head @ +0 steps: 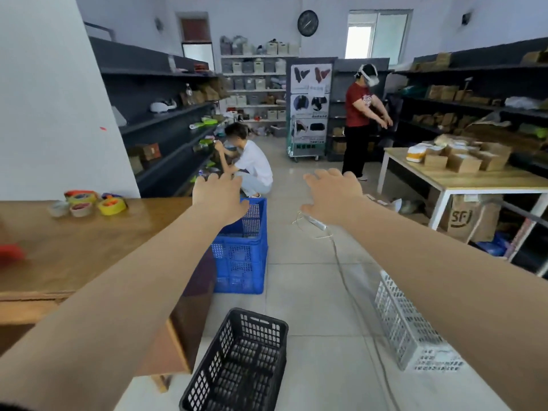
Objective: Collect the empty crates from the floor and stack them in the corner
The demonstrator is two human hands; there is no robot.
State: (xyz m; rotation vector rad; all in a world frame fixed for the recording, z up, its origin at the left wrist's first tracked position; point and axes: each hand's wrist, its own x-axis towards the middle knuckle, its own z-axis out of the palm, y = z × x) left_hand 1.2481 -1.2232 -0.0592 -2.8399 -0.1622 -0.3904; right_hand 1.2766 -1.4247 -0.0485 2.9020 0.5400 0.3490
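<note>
Three crates sit on the tiled floor of a stockroom: a black crate nearest, empty; a blue crate beside the wooden desk, its contents unclear; a white crate tipped on its side to the right. Both hands reach forward with fingers spread, the left hand above the blue crate, the right hand over bare floor, neither holding anything.

- We saw a black crate, mesh-walled and empty, upright on the floor well below our fingers.
- A blue crate stood upright just under our left fingertips.
- A white crate lay beneath our right forearm, well short of the fingers.
</note>
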